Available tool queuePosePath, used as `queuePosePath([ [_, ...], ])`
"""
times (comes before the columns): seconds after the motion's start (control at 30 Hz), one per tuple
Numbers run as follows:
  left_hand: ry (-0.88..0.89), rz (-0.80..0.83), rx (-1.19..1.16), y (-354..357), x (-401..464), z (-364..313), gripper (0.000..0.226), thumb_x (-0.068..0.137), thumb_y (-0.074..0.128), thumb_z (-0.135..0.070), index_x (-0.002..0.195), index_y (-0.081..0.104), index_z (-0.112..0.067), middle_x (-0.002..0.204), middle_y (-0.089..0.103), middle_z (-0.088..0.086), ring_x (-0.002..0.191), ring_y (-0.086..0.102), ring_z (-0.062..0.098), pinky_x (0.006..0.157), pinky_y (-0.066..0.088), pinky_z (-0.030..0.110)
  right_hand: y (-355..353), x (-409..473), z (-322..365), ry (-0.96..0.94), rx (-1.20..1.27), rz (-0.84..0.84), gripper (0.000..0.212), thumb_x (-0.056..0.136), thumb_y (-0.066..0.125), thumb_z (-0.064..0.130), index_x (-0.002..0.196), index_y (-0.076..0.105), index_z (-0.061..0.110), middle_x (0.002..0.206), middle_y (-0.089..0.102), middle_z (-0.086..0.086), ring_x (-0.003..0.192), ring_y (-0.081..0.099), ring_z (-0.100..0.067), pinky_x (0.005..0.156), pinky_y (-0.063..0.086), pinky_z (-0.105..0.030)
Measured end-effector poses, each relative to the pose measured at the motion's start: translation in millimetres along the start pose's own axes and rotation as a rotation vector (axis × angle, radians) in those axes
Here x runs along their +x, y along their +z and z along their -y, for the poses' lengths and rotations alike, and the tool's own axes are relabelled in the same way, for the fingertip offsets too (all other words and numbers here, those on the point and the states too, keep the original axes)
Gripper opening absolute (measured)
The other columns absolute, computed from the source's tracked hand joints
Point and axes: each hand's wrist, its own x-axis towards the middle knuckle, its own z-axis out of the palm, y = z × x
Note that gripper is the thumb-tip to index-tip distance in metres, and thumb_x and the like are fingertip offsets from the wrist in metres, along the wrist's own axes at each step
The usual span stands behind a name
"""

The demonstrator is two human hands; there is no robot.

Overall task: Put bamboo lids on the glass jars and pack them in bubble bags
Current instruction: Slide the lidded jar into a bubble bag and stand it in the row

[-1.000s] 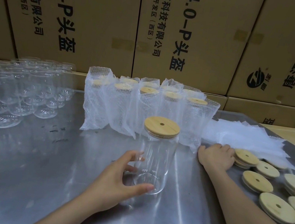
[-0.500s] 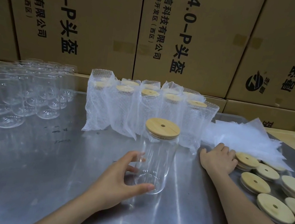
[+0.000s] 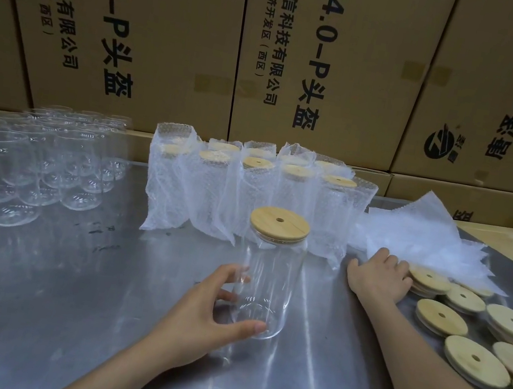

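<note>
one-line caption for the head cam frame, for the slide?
Left hand grips lidded glass jar on steel table; right hand rests beside loose bamboo lids.

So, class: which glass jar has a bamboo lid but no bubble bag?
The jar in the left hand, front centre; other lidded jars are bagged.

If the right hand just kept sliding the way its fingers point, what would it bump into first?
Most likely the pile of loose bubble bags. The right hand lies flat on the metal table, fingers aimed away from the person and slightly right, with the stack of bamboo lids already at its fingertips. Depth there is hard to judge.
</note>
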Motion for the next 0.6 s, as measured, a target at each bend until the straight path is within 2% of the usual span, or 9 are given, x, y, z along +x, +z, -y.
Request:
queuePosePath([
  [0.13,0.008,0.003,0.006,0,1,0,0.074,0.056,0.075,-0.058,0.122,0.045,-0.044,0.126,0.053,-0.023,0.104,0.058,-0.006,0.087,0.041,0.006,-1,1,-1,0.045,-0.013,0.012,0.048,0.094,0.042,0.039,0.127,0.048,0.004,0.133,0.05,-0.015,0.126,0.038,-0.032,0.098,0.033,-0.038],
  [0.3,0.007,0.001,-0.001,0,1,2,0.07,0.062,0.081,-0.051,0.122,0.044,-0.046,0.126,0.054,-0.02,0.104,0.058,-0.005,0.085,0.042,0.005,-9,-5,-5,-0.015,0.071,-0.074,0.025,0.094,0.047,0.024,0.107,0.059,0.006,0.116,0.062,-0.014,0.114,0.049,-0.033,0.09,0.038,-0.038],
  [0.43,0.004,0.0,-0.012,0,0,2,0.074,0.058,0.078,-0.055,0.123,0.044,-0.046,0.126,0.055,-0.019,0.105,0.059,-0.001,0.085,0.042,0.005,-18,-16,-9,-0.079,0.308,-0.212,0.027,0.096,0.048,0.026,0.104,0.058,0.003,0.106,0.06,-0.016,0.103,0.05,-0.035,0.074,0.039,-0.039],
  [0.6,0.007,-0.001,-0.026,1,1,2,0.073,0.055,0.077,-0.057,0.121,0.045,-0.045,0.126,0.055,-0.019,0.105,0.06,0.0,0.085,0.044,0.007,-27,-37,-14,-0.04,0.667,-0.391,0.029,0.102,0.034,0.031,0.088,0.046,0.009,0.093,0.049,-0.007,0.08,0.045,-0.026,0.063,0.031,-0.034],
])
